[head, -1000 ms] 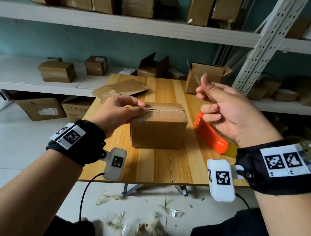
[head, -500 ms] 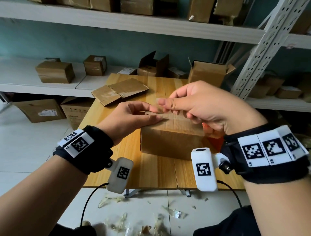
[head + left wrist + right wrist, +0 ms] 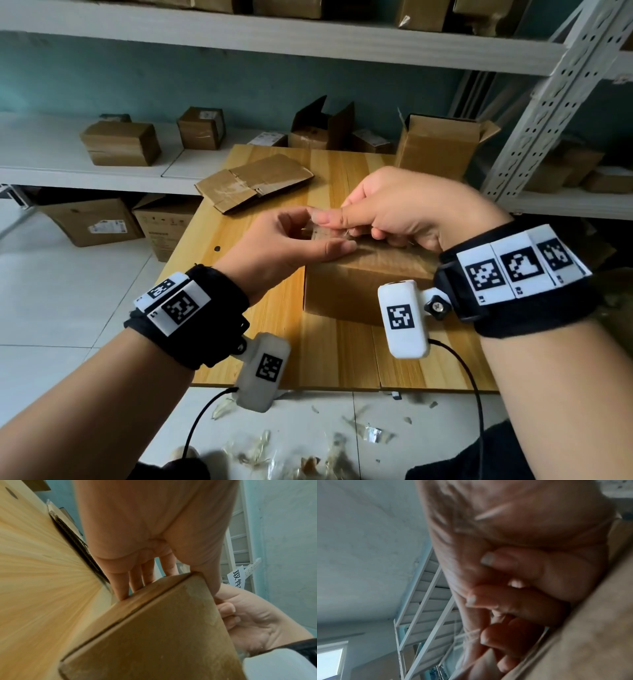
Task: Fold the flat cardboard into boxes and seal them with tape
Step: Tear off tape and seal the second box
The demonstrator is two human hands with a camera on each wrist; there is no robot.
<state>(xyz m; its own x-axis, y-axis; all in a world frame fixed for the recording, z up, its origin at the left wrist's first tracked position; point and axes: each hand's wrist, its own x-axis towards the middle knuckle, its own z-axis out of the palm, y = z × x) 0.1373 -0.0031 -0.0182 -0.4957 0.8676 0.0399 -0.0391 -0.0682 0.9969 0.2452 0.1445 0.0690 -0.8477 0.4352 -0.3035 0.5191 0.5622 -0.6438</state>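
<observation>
A closed brown cardboard box (image 3: 356, 291) stands on the wooden table (image 3: 342, 359). My left hand (image 3: 318, 236) grips the box's left top end, thumb along the near edge and fingers on the far side; the left wrist view shows this on the box (image 3: 163, 635). My right hand (image 3: 342, 222) reaches over the box top and pinches a strip of clear tape (image 3: 323, 233) between thumb and forefinger, right at my left fingers. Its other fingers are curled, as the right wrist view shows. The right hand hides most of the box top.
A flat folded cardboard (image 3: 253, 181) lies at the table's back left. An open box (image 3: 442, 144) stands at the back right beside a white shelf upright (image 3: 548, 99). Shelves with more boxes run behind. Tape scraps (image 3: 274, 455) litter the floor.
My right hand came from up at the right, over the box top, to meet my left fingers with the tape. The orange dispenser on the right is now hidden behind it.
</observation>
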